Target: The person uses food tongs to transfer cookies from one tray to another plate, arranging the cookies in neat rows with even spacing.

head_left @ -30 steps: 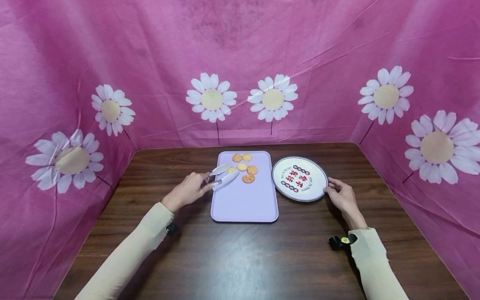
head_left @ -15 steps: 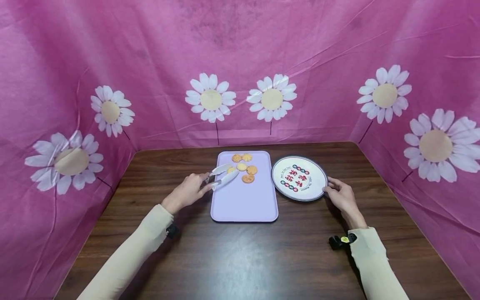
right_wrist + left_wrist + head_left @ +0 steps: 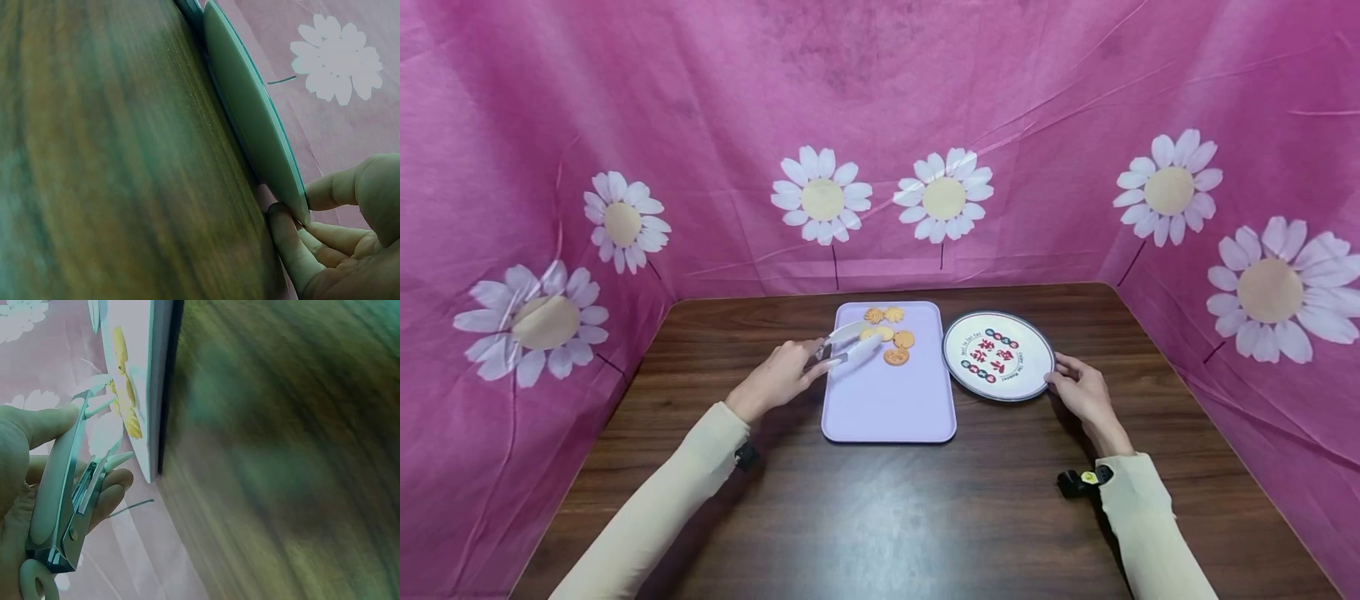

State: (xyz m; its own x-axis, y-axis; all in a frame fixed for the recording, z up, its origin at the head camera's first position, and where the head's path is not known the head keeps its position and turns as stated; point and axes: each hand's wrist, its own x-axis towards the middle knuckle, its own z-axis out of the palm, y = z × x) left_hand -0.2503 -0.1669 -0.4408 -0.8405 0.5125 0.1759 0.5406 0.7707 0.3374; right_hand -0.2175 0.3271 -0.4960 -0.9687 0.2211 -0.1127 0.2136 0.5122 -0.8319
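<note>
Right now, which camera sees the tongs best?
The left wrist view. It's close up, so the tongs look big and you can see their metal sides in the left hand. The head view shows them small, from above, tips by the cookies on the tray. The right wrist view doesn't show them.

Plate [image 3: 998, 357]: Chinese characters [image 3: 996, 357], “Enjoy The Moment” [image 3: 1018, 369]

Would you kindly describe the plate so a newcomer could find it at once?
On the brown table, find the lilac tray of cookies. The plate is just right of it in the head view, its edge pinched by the right hand. Unlike the plain, rectangular tray, it is round and white, with a dark rim and red characters.
</note>
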